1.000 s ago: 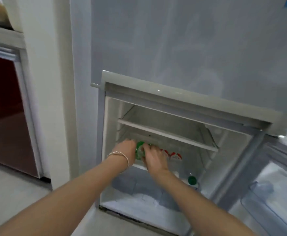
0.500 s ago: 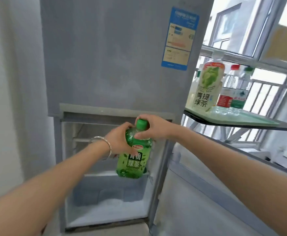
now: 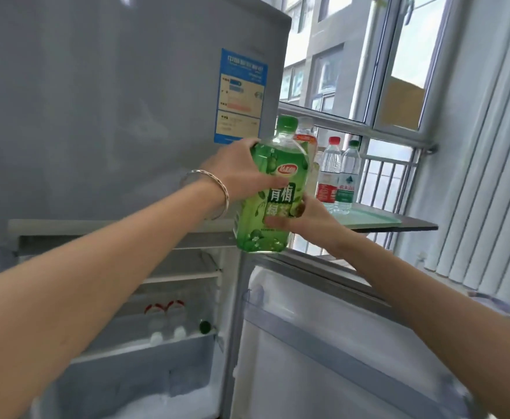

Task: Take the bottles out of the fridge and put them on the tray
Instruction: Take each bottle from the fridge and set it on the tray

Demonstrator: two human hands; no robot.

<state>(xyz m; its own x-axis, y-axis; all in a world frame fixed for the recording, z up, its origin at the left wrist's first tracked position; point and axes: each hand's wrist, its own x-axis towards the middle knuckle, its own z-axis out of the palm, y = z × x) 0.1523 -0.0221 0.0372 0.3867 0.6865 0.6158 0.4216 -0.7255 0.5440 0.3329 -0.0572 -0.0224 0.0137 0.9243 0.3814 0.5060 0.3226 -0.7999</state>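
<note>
Both hands hold a large green tea bottle (image 3: 273,189) upright in the air, in front of the fridge's right edge. My left hand (image 3: 235,173) grips its upper body; my right hand (image 3: 303,217) grips low on its label. Behind it, a pale green tray (image 3: 374,218) rests on a dark shelf, carrying a second tea bottle (image 3: 307,140), a red-capped water bottle (image 3: 329,172) and a green-capped water bottle (image 3: 349,176). Inside the open lower fridge compartment (image 3: 169,297) lie more bottles (image 3: 169,316), red-labelled ones and one green cap (image 3: 205,326).
The open fridge door (image 3: 338,343) juts out at lower right under my right arm. The closed grey upper door (image 3: 111,101) with a blue sticker fills the left. A window with railing and white vertical blinds (image 3: 483,161) stand at the right.
The green tea bottle came out of the fridge and rose up and to the right toward the tray. My right hand shifted from its cap down to its lower label.
</note>
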